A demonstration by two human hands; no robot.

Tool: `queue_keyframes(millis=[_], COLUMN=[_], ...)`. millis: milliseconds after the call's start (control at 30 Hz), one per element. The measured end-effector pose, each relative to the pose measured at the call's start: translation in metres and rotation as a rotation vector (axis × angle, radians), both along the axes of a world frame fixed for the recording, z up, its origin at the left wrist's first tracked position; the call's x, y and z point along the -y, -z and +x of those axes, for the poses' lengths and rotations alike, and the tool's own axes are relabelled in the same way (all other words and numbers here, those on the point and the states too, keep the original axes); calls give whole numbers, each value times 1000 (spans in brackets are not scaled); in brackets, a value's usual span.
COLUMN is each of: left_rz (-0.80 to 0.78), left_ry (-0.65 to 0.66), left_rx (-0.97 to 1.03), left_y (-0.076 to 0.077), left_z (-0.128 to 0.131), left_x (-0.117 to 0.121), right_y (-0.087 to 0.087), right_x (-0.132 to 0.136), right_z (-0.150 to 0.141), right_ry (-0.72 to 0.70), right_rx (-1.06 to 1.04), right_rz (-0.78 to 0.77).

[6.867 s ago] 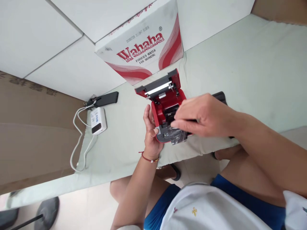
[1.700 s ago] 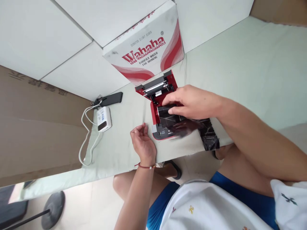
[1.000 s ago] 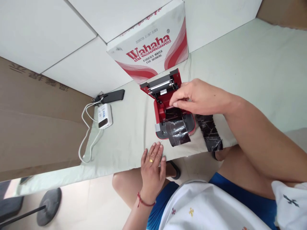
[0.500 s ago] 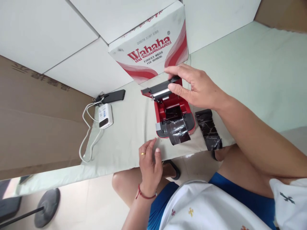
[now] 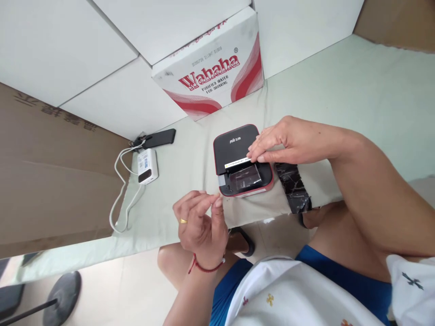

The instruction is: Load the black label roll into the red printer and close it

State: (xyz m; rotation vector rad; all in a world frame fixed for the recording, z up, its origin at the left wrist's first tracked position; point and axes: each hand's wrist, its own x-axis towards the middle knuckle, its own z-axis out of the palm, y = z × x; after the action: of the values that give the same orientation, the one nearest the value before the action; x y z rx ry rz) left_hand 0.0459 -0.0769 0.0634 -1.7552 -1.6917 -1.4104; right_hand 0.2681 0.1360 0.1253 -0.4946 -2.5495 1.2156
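Observation:
A small black-and-red label printer (image 5: 228, 144) sits on the cloth with its lid down. A dark glossy strip of film (image 5: 247, 176) lies on its front part. My right hand (image 5: 277, 144) rests with outstretched fingers on the lid's right front corner, gripping nothing. Left of the printer's front corner, my left hand (image 5: 202, 222) is raised, thumb and forefinger tips pressed together. Whatever may be between those tips is too small to make out. Beside the printer's right side, a crinkled black film piece (image 5: 295, 190) lies by the table edge, under my right forearm's reach.
Behind the printer stands a white and red water carton (image 5: 210, 77). A white power bank (image 5: 147, 166) with a cable and a black phone-like slab (image 5: 159, 138) lie to the left, near a large brown cardboard box (image 5: 61, 172). The cloth-covered table (image 5: 340, 104) extends right.
The printer's lid has swung down from open to shut, with my right hand following it. My left hand has lifted and brought its thumb and forefinger together.

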Motion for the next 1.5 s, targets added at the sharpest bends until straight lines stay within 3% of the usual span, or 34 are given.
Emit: queue_keyframes(millis=[100,267,333,667,833,933,1067,1233,1400,1500], left_rz=[-43,-316,-362,-369,-354,-311,-448,-498,-538,-545], left_ry=[3,242,262,163,376,412,463,645,616,604], left_rx=[32,210,266,375,611,671,749,899,955,976], left_y=[-3,-1,0,8,24,30,31,37,47,49], left_z=[-4,-6,-6,-10,-25,-38,-48,-41,-43,-48], left_x=[-8,-23,-27,-30,-39,-52,-74,-87,-85,-83], right_y=[-2,-8,-9,-5,-2,-1,0,-1,-17,-22], right_x=[-3,-3,-3,-4,-8,-8,-8,-5,3,7], right_z=[6,7,7,5,3,3,5,8,7,5], right_ry=[-48,-64,-63,-20,1,4,-18,-31,36,-29], right_rx=[44,87,103,85,68,58,51,47,-21,-44], right_rz=[-47,-44,-35,-127,-157,-162,-157,-94,-2,6])
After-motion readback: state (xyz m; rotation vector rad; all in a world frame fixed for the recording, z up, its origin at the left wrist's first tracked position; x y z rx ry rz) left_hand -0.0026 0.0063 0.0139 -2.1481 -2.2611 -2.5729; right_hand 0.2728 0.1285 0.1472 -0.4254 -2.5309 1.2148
